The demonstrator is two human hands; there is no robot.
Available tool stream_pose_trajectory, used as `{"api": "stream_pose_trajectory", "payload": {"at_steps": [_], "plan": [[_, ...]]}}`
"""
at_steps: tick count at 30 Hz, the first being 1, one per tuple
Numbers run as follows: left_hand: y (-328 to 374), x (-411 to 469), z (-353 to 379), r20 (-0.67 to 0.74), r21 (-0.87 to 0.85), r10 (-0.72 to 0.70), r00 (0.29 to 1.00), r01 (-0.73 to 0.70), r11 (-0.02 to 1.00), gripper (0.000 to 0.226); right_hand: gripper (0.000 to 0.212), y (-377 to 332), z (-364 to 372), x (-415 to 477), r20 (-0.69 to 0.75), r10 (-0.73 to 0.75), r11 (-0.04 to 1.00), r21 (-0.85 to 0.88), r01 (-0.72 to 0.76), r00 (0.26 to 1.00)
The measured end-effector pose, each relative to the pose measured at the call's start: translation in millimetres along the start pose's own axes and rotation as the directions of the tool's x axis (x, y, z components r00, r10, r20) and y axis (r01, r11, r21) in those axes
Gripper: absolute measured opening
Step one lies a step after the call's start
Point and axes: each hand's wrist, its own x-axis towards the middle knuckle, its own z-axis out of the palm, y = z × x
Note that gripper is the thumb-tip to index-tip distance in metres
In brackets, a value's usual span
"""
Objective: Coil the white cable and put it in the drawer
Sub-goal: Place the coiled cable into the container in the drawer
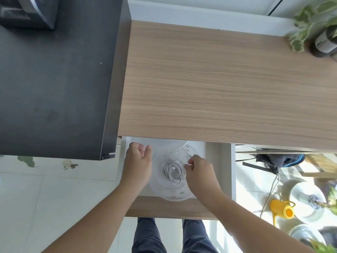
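The white cable (174,171) lies coiled in the open drawer (173,207), resting on a round white plastic piece (169,190). My left hand (138,161) hovers over the drawer's left side, fingers curled loosely with nothing visible in them, apart from the coil. My right hand (199,170) is at the coil's right edge, fingertips pinched together close to the cable; whether they still touch it I cannot tell.
A wooden desk top (228,79) overhangs the drawer's back. A black cabinet (54,79) stands to the left. A potted plant (317,28) sits at the desk's far right. On the floor to the right are a yellow watering can (281,209), bowls and a cord.
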Motion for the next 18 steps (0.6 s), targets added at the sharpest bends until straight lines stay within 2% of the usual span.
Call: {"api": "stream_pose_trajectory", "payload": {"at_steps": [4, 5, 7, 9, 11, 14, 18], "plan": [[-1, 9, 4, -0.034, -0.126, -0.186, 0.982, 0.18, 0.976, 0.044, 0.026, -24, -4, 5, -0.001, 0.132, 0.936, 0.331, -0.124, 0.991], [0, 11, 5, -0.031, -0.15, -0.216, 0.976, 0.209, 0.966, 0.048, 0.03, -32, -6, 9, 0.024, 0.179, 0.88, 0.443, -0.171, 0.984], [4, 14, 5, -0.023, -0.182, -0.251, 0.968, 0.242, 0.953, 0.06, 0.034, -47, -8, 19, 0.109, 0.28, 0.701, 0.655, -0.281, 0.954], [7, 16, 6, -0.028, -0.211, -0.276, 0.961, 0.264, 0.941, 0.057, 0.027, -57, -8, 27, 0.187, 0.332, 0.546, 0.761, -0.35, 0.925], [8, 17, 5, -0.024, -0.236, -0.282, 0.959, 0.269, 0.934, 0.057, 0.018, -59, -7, 33, 0.237, 0.303, 0.469, 0.806, -0.361, 0.923], [10, 11, -3, 0.002, -0.24, -0.264, 0.965, 0.257, 0.936, 0.063, 0.017, -48, -11, 28, 0.267, 0.185, 0.464, 0.824, -0.324, 0.946], [8, -8, -17, 0.053, -0.155, -0.201, 0.978, 0.207, 0.966, 0.073, 0.028, -18, -30, -11, 0.33, 0.095, 0.589, 0.742, -0.321, 0.939]]}}
